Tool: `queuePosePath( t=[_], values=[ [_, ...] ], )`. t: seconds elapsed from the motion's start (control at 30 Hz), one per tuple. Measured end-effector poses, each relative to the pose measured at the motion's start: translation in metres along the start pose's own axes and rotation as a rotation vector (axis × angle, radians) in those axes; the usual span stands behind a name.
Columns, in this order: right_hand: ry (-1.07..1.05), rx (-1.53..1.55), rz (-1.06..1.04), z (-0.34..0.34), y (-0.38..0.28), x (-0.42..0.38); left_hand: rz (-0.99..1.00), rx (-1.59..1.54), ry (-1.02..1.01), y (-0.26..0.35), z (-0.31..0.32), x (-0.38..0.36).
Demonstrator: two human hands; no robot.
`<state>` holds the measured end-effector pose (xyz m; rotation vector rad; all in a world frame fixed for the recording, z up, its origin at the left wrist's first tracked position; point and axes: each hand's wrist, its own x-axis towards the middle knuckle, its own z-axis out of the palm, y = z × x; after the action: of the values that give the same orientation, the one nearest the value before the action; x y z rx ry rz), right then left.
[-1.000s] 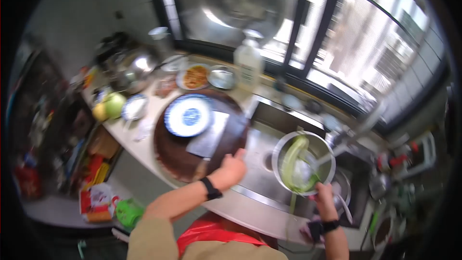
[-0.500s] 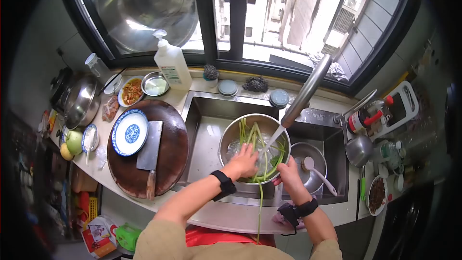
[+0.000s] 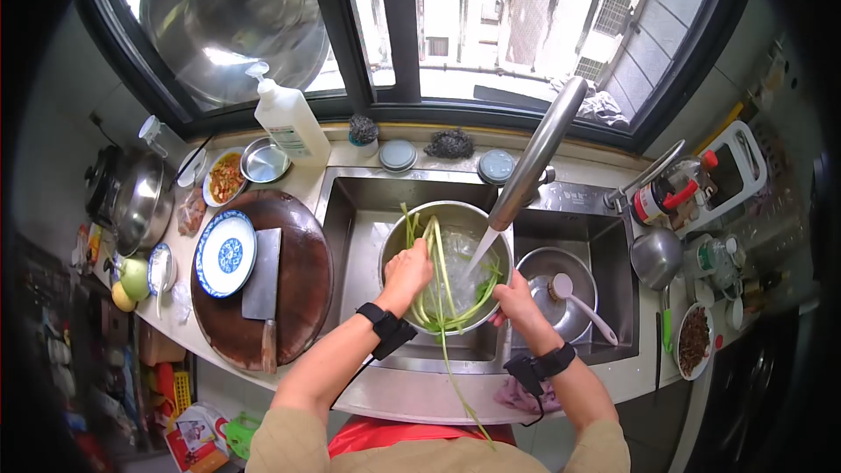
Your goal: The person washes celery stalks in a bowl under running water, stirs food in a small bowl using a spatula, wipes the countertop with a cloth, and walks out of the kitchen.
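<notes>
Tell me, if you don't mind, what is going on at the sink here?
A person is handling green stalks in a metal bowl while the tap runs into it. The left hand is in among the stalks at one side, and the right hand holds the rim at the other. One long stalk hangs over the edge. To the left, a cleaver and a patterned plate lie on a round chopping board.
</notes>
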<state>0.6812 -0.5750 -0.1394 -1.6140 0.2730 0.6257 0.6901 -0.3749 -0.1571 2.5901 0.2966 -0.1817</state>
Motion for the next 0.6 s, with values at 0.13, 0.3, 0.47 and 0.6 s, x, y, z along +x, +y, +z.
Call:
queuePosePath(
  t=[0.13, 0.3, 0.47, 0.6],
  values=[
    [-0.028, -0.008, 0.041, -0.004, 0.009, 0.002, 0.121, 0.159, -0.15, 0.001, 0.008, -0.006],
    [-0.047, -0.01, 0.073, 0.0, 0.015, -0.006, 0.339, 0.377, 0.157, 0.005, 0.01, -0.01],
    [-0.07, -0.018, 0.101, 0.001, 0.025, -0.005, 0.389, 0.423, -0.193, -0.01, 0.014, -0.001],
    [-0.066, -0.069, 0.085, 0.0, 0.026, -0.007, 0.231, 0.202, -0.311, -0.02, 0.004, -0.004]
  ],
)
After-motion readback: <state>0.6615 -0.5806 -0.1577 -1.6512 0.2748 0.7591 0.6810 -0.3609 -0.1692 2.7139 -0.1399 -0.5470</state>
